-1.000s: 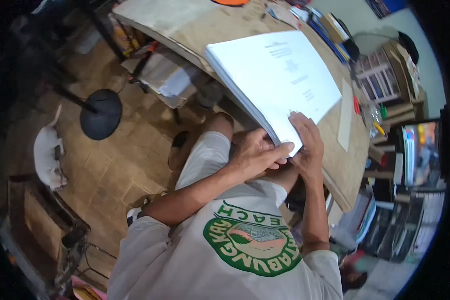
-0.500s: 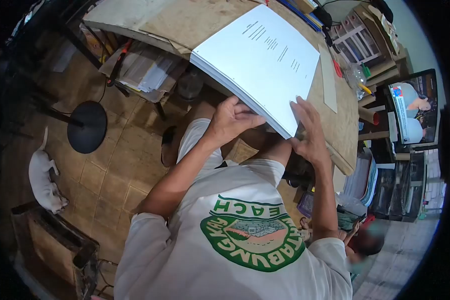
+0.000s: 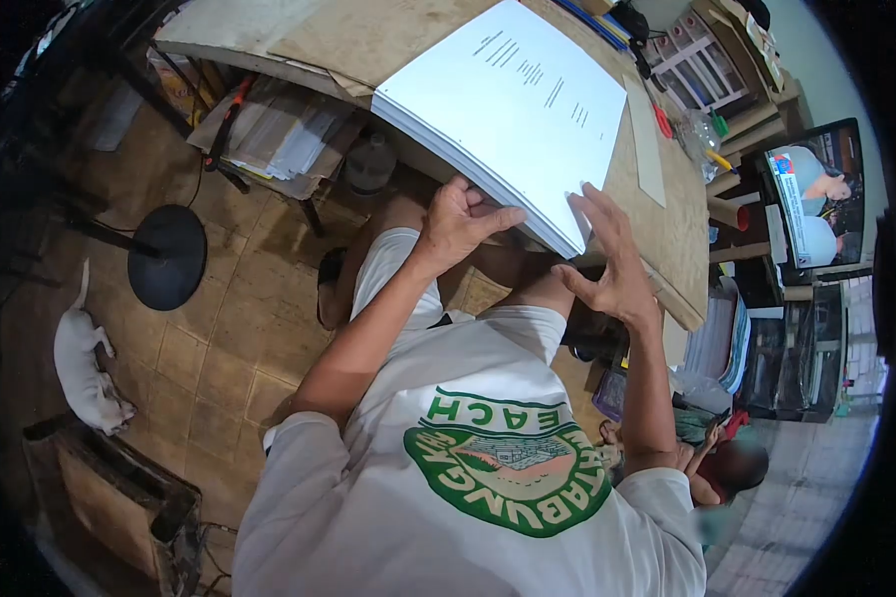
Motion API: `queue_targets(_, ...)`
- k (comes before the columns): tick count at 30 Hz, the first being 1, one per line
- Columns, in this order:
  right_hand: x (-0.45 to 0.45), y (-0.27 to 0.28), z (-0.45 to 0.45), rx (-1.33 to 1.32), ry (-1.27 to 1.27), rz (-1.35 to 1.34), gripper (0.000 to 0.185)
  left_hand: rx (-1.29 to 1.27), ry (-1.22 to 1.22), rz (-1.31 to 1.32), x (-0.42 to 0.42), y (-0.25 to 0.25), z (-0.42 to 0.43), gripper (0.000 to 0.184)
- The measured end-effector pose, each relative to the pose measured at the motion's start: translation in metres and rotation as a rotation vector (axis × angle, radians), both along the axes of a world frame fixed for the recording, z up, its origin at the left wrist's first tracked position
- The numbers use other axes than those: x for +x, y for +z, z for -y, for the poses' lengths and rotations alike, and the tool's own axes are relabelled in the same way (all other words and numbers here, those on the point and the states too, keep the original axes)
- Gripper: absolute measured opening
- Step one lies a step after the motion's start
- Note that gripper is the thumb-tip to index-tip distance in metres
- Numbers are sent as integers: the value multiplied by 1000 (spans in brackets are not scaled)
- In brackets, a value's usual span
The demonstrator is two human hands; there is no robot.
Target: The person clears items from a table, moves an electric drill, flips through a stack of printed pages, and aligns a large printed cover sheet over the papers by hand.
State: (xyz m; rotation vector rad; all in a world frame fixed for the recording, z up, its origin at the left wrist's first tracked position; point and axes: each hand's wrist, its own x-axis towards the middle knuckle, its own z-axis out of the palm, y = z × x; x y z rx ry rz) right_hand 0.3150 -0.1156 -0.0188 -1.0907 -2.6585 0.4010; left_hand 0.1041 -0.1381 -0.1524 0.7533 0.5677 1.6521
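A thick stack of paper (image 3: 508,114) with a few lines of print on its top sheet lies on the worktable, its near edge jutting over the table's edge. My left hand (image 3: 456,227) grips that near edge, thumb along the side of the sheets and fingers partly hidden beneath. Around the near right corner is my right hand (image 3: 615,254), open, thumb and fingers spread apart. Its fingertips are at the stack's right side; whether they press on it I cannot tell.
The worktable (image 3: 309,35) carries a thin board strip (image 3: 649,149) and red-handled scissors (image 3: 663,121). Papers fill a shelf (image 3: 279,139) below. A television (image 3: 816,194) stands at right, with another person (image 3: 727,468) beyond. A white dog (image 3: 85,358) lies near a round black stand base (image 3: 167,257).
My right thumb has moved away from the stack's corner, and that hand is spread wider. My left hand keeps its place at the near edge. The view has shifted slightly.
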Motion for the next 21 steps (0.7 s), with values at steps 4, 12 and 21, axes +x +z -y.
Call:
queue_targets(4,-2,0,-1,-6,-6,-5,82,71,6,-26,-2,-8,-7,50)
queue_targets(12,-2,-8,-3,57,-12,-16,79,125,0,-38,-4,-20,-13,49)
queue_targets(21,-30,-26,1,358,-80,-2,68,143,42,-36,2,-11,-8,49)
